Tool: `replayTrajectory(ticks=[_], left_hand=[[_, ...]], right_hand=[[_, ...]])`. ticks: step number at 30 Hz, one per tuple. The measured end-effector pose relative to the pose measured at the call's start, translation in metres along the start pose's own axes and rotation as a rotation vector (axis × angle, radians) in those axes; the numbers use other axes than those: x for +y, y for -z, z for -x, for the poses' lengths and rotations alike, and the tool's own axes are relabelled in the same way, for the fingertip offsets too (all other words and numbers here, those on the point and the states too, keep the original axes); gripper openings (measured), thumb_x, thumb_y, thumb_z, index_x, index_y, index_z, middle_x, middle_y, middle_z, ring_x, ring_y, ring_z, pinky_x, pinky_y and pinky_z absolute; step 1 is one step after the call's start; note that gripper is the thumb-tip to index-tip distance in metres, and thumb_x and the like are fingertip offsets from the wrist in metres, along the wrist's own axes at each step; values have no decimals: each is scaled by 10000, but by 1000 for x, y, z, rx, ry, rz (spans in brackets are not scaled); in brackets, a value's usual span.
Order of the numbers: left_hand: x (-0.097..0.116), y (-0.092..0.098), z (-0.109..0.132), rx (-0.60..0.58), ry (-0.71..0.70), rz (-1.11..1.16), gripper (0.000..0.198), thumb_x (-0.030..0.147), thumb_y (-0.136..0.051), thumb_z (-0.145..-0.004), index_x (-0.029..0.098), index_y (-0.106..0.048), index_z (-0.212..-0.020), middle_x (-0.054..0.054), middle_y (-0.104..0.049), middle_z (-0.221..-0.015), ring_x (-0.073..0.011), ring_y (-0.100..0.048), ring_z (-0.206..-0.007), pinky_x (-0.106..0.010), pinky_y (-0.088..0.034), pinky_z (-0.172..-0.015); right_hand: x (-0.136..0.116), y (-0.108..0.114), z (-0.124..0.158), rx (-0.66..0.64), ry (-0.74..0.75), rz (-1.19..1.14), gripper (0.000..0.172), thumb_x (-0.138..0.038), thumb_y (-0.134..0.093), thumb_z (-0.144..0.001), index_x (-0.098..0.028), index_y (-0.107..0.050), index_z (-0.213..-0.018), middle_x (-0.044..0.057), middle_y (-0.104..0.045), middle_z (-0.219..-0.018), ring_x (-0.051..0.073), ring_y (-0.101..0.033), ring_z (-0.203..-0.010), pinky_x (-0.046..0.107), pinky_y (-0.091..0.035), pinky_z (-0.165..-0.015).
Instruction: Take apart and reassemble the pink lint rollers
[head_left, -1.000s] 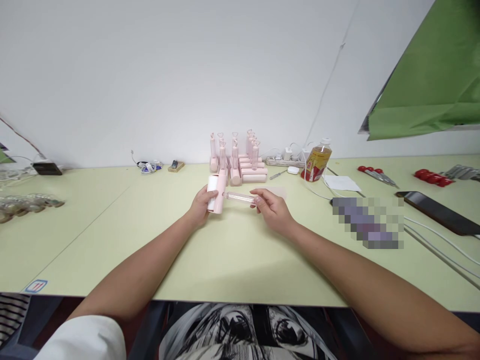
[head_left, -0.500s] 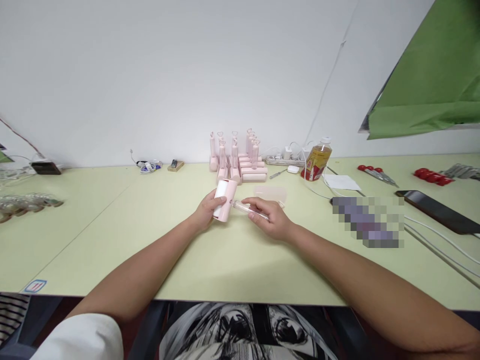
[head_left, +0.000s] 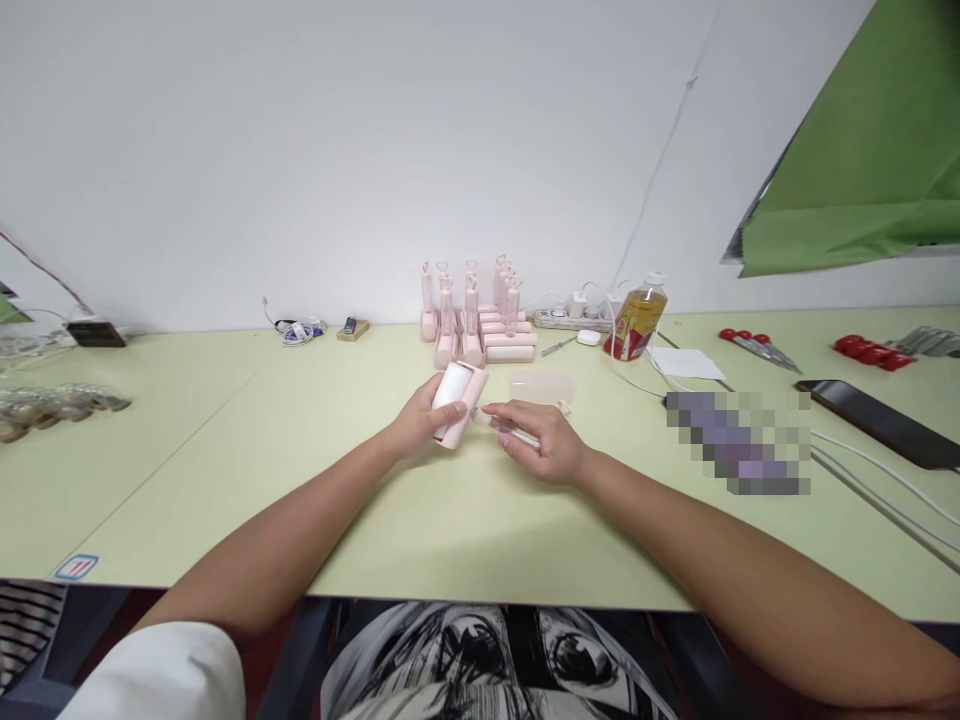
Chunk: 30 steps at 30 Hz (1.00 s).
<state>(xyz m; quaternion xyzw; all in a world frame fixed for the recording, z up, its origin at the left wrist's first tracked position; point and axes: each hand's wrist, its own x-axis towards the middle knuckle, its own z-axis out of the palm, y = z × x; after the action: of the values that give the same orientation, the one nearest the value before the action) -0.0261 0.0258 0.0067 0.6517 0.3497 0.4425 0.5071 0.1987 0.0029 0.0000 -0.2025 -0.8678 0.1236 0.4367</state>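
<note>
We held the roller [head_left: 456,392] in the left hand [head_left: 417,428], with the thumb and fingers closed around its pink body and the white roll facing up. The roller was tilted, its far end pointing up and away from us. The right hand [head_left: 546,447] gripped the clear handle [head_left: 511,431] in a narrow pinch between thumb and fingers. The handle ran from that hand toward the lower end of the roller, where the 2 parts met; we could not tell whether the handle was fully seated. Both hands were at the middle of the green table [head_left: 465,530], low over its surface. A clear cover [head_left: 541,385] lay on the table just behind the right hand. Farther back, near the wall, stood a stack [head_left: 480,325] of pink rollers, some upright and some lying flat. A power strip [head_left: 570,321] and 1 bottle [head_left: 636,322] were to the right of the stack. A phone [head_left: 877,425] lay well apart at the right.
</note>
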Motion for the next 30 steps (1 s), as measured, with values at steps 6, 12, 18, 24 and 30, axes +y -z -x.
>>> replayTrajectory(ticks=[6,12,18,24,30], left_hand=[[0,-5,3,5,28,22,501,461,-701,-718,138,-537,-1065,-31,-580,-869,-158,-492,-749,-257,-382,-664],[-4,-4,-2,88,93,116,467,432,-728,-670,140,-556,-991,-18,-593,-800,-132,-488,-657,-246,-362,-598],[-8,8,-14,349,103,255,419,392,-736,-597,160,-557,-896,28,-531,-668,-106,-457,-548,-222,-324,-477],[-10,13,-16,367,124,322,401,397,-730,-598,178,-540,-874,47,-480,-612,-100,-434,-487,-215,-326,-400],[-9,9,-14,383,116,335,403,382,-742,-595,166,-553,-879,37,-505,-640,-94,-449,-514,-212,-314,-431]], right_hand=[[1,-2,1,8,14,-8,335,-230,-506,-909,-188,-585,-1232,106,-700,-946,196,-662,-823,328,-529,-743],[3,-2,-2,9,-174,-3,423,-371,-568,-862,-159,-574,-1228,95,-695,-961,181,-649,-771,307,-516,-716],[10,40,-20,96,-694,422,290,-428,-495,-848,-189,-609,-731,48,-637,-698,176,-569,-647,290,-405,-608],[27,66,-18,-434,-1062,660,182,-352,-616,-728,-197,-575,-640,68,-657,-721,186,-558,-611,274,-314,-509],[25,42,-13,-115,-818,45,242,-369,-603,-787,-198,-509,-645,15,-608,-596,138,-542,-522,250,-378,-486]])
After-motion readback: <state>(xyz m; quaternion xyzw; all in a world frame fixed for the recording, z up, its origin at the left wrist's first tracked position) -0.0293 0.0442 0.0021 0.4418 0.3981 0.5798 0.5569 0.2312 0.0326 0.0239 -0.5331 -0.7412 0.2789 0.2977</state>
